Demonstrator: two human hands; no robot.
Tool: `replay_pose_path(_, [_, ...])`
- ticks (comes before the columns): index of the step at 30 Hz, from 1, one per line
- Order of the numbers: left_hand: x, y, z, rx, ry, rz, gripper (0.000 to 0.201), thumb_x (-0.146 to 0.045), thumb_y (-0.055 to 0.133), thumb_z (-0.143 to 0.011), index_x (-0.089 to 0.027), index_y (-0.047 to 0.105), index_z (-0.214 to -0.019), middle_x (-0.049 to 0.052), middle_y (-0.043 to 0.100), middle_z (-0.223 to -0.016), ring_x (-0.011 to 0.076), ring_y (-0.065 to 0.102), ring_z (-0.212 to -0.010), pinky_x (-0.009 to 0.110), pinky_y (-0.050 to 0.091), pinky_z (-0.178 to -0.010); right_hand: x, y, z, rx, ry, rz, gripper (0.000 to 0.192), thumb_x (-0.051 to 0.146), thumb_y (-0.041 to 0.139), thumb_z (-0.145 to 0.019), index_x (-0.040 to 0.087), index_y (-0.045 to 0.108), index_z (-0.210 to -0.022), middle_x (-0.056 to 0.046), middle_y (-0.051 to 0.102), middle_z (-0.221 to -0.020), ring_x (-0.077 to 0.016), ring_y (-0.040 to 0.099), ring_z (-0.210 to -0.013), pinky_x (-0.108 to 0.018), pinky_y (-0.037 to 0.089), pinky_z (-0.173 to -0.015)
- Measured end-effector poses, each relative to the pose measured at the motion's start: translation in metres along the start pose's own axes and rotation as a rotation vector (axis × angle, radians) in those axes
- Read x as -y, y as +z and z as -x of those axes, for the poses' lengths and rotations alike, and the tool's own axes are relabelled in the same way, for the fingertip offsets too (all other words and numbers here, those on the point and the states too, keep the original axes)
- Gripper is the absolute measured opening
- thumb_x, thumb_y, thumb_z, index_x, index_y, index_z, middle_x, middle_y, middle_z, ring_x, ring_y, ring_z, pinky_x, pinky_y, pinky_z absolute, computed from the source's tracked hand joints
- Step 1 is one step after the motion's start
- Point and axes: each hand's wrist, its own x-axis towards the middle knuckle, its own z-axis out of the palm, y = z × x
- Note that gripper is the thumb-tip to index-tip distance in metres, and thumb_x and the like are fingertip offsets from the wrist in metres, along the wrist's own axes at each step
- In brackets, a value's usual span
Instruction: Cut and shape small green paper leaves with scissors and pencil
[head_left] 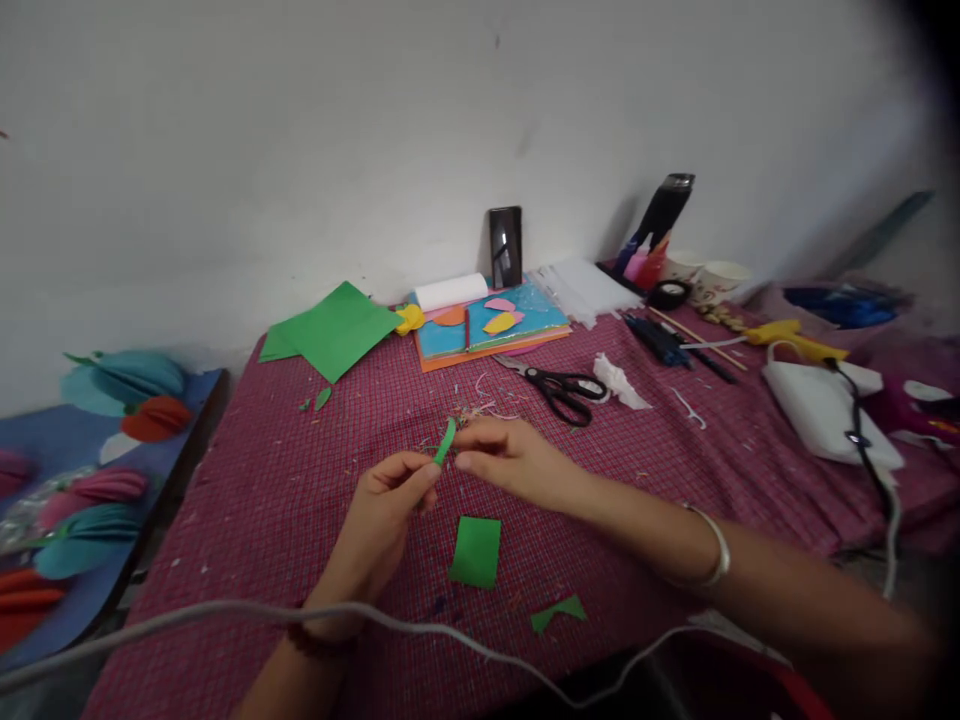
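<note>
Two bare hands meet over a table covered in a pink-red checked cloth (285, 500), seen from above and behind. Between them is a small green paper strip (446, 441), rolled or folded narrow and standing slightly tilted, just above the cloth near the middle of the table. The left hand (386, 510) pinches the lower end of the strip between thumb and fingertips, its other fingers curled in. The right hand (510, 455), with a pale bangle on its wrist, comes in from the right — its thumb and fingers close on the upper end of the strip.

Just near of the hands, a green paper rectangle (475, 551) lies flat on the cloth, and a smaller green scrap (559, 611) lies nearer still, to its right. A grey cable (225, 610) crosses the near edge of the table.

Farther back, black-handled scissors (559, 385) lie beside a crumpled white tissue (619, 380). At the far edge, against a white wall, lie a large green paper sheet (334, 330) on the left and a stack of coloured sheets (487, 330) in the middle, with a dark phone (505, 245) propped upright behind the stack. To the far right are paper cups (712, 278), a yellow glue gun (791, 338) and a white block (825, 410) — a black cord runs over it. On the left, off the table, paper flowers (124, 385) in teal, orange and pink rest on a blue surface.
</note>
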Motion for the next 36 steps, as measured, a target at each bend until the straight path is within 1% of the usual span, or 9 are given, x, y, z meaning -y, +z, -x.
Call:
replay_pose_path(5, [0.006,0.005,0.004,0.108,-0.079,0.009,0.015,-0.029,0.073,-0.070,-0.016,0.067,-0.068,-0.002,0.060,-0.053,0.0064,0.050,-0.048,0.017,0.038,-0.048,-0.002,0.012,-0.008,-0.192,-0.015,-0.164,0.009,0.025,0.061,-0.079,0.018,0.066,-0.076,0.000,0.063,-0.074,-0.0124,0.056,-0.071,-0.027,0.044,-0.069])
replay_pose_path(8, [0.009,0.007,0.006,0.150,-0.077,0.032,0.019,-0.028,0.070,-0.075,-0.019,0.069,-0.092,0.000,0.066,-0.062,0.0087,0.057,-0.054,0.019,0.044,-0.054,-0.009,0.007,-0.010,-0.234,0.044,-0.271,0.010,0.026,0.061,-0.078,0.017,0.064,-0.075,0.000,0.063,-0.074,-0.0112,0.054,-0.067,-0.026,0.042,-0.066])
replay_pose_path(11, [0.010,0.005,0.008,0.149,0.036,0.022,0.031,-0.025,0.067,-0.079,-0.026,0.065,-0.110,0.000,0.070,-0.071,0.0109,0.063,-0.063,0.022,0.049,-0.062,-0.015,0.004,-0.010,-0.236,0.135,-0.312,0.014,0.029,0.061,-0.078,0.016,0.062,-0.074,0.002,0.057,-0.065,-0.0096,0.047,-0.058,-0.024,0.037,-0.057])
replay_pose_path(14, [0.009,0.003,0.010,0.201,0.158,-0.065,0.016,-0.020,0.064,-0.081,-0.025,0.073,-0.093,0.002,0.073,-0.079,0.0123,0.066,-0.074,0.023,0.051,-0.071,-0.021,0.005,-0.009,-0.156,0.214,-0.291,0.015,0.027,0.061,-0.078,0.015,0.060,-0.069,0.004,0.051,-0.060,-0.0089,0.042,-0.055,-0.024,0.033,-0.055])
replay_pose_path(17, [0.008,0.003,0.012,0.261,0.249,-0.162,0.016,-0.016,0.062,-0.081,-0.025,0.075,-0.086,0.002,0.073,-0.081,0.0131,0.067,-0.078,0.023,0.051,-0.075,-0.024,0.007,-0.008,-0.075,0.235,-0.220,0.019,0.022,0.060,-0.078,0.015,0.055,-0.061,0.005,0.046,-0.057,-0.0085,0.041,-0.056,-0.022,0.033,-0.056])
replay_pose_path(22, [0.007,0.004,0.012,0.174,0.272,-0.198,0.017,-0.017,0.067,-0.077,-0.029,0.075,-0.088,0.001,0.072,-0.079,0.0125,0.065,-0.073,0.023,0.051,-0.070,-0.026,0.007,-0.007,-0.003,0.201,-0.128,0.026,0.021,0.055,-0.082,0.016,0.047,-0.057,0.006,0.041,-0.055,-0.0083,0.038,-0.055,-0.021,0.031,-0.053])
replay_pose_path(27, [0.003,-0.001,0.008,0.015,0.456,-0.404,0.012,-0.021,0.066,-0.079,-0.023,0.076,-0.085,0.001,0.060,-0.080,0.0076,0.053,-0.068,0.018,0.043,-0.061,-0.025,0.009,-0.002,0.011,0.114,0.070,0.029,0.021,0.049,-0.086,0.017,0.041,-0.058,0.006,0.036,-0.055,-0.0083,0.035,-0.055,-0.022,0.025,-0.052])
replay_pose_path(31, [0.005,0.003,0.007,-0.035,0.280,-0.214,0.008,-0.023,0.070,-0.074,-0.020,0.073,-0.081,-0.001,0.061,-0.070,0.0064,0.052,-0.057,0.018,0.043,-0.054,-0.022,0.014,0.004,0.029,0.038,0.209,0.027,0.020,0.047,-0.086,0.017,0.041,-0.060,0.005,0.038,-0.056,-0.0080,0.036,-0.056,-0.023,0.022,-0.053])
replay_pose_path(36, [0.005,0.012,0.007,-0.069,0.057,0.023,0.034,-0.019,0.078,-0.062,-0.019,0.068,-0.095,-0.004,0.061,-0.065,0.0063,0.054,-0.051,0.017,0.044,-0.048,-0.018,0.016,0.009,0.072,-0.030,0.340,0.024,0.017,0.047,-0.085,0.016,0.044,-0.061,0.004,0.042,-0.057,-0.0078,0.037,-0.055,-0.023,0.021,-0.054])
